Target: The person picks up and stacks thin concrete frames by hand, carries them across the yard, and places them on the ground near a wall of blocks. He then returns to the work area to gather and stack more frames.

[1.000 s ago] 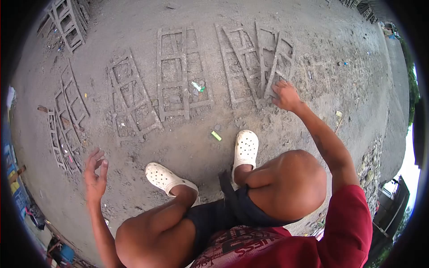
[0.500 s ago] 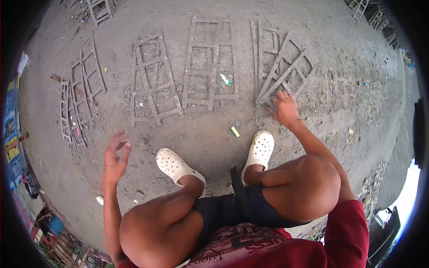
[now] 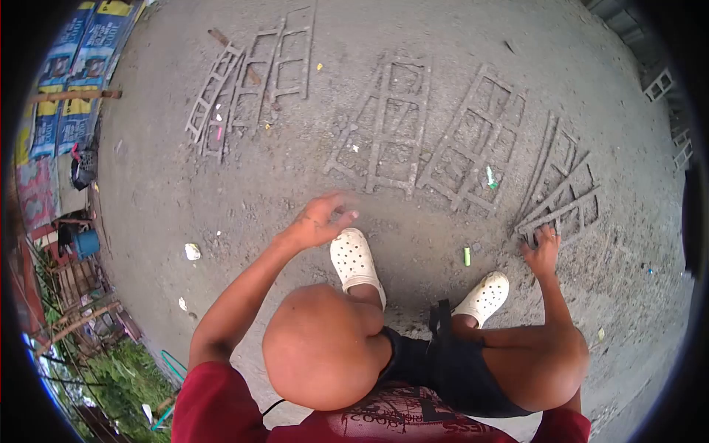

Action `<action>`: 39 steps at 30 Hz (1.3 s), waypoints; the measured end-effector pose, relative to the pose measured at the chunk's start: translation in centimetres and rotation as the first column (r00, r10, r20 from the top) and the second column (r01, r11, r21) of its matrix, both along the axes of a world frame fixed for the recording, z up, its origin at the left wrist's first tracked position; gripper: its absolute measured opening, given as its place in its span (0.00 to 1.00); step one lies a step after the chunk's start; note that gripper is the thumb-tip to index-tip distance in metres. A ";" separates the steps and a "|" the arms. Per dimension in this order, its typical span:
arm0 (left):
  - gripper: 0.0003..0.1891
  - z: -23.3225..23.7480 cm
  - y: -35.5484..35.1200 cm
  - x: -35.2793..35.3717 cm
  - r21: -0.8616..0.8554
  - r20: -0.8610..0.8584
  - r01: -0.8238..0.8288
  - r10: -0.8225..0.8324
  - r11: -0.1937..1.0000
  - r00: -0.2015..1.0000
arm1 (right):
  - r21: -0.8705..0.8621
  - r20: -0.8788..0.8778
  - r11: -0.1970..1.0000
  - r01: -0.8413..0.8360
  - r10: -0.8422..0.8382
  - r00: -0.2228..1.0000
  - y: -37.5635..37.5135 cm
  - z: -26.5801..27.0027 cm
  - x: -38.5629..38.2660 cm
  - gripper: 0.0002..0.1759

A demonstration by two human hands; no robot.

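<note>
My right hand is at the near end of a mud-coated, ladder-shaped frame lying on the ground at the right. Its fingers curl over the end bar, with the thumb to the left; a ring shows on one finger. My left hand hangs above the ground just beyond my left white clog. Nothing is in it; its thumb stands apart from the fingers, which are smeared by motion. Beyond my feet lie more such frames, one pair at the centre and another right of it.
Smaller frames lie at the upper left. A green lighter-like object sits between my feet, and a green-and-white scrap lies on a frame. Blue printed sheets and a blue bucket line the left edge.
My view has turned left, so the frames appear farther right. My left hand has swung inward from the left toward the front of my left foot. My right hand stays at the same frame's end.
</note>
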State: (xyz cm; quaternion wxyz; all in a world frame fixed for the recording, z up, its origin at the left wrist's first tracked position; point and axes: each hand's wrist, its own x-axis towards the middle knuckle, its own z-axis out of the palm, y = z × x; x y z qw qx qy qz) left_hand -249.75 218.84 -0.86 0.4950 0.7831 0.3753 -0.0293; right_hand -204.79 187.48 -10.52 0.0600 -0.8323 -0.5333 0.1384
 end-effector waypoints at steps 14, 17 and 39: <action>0.20 -5.9 22.2 -23.7 0.502 -0.609 -0.275 0.561 0.820 0.561 | -0.211 0.054 0.976 -0.049 0.061 0.997 -1.0 -1.2 -1.2 0.28; 0.21 -5.8 25.7 -27.6 0.593 -0.632 -0.281 0.653 0.754 0.418 | -0.234 0.010 0.970 -0.060 0.065 0.998 -2.2 -2.1 -0.1 0.29; 0.24 -10.7 35.5 -29.1 0.571 -0.776 0.114 0.490 0.813 0.398 | -0.544 -0.441 0.808 0.226 -0.504 0.743 3.4 6.0 2.7 0.34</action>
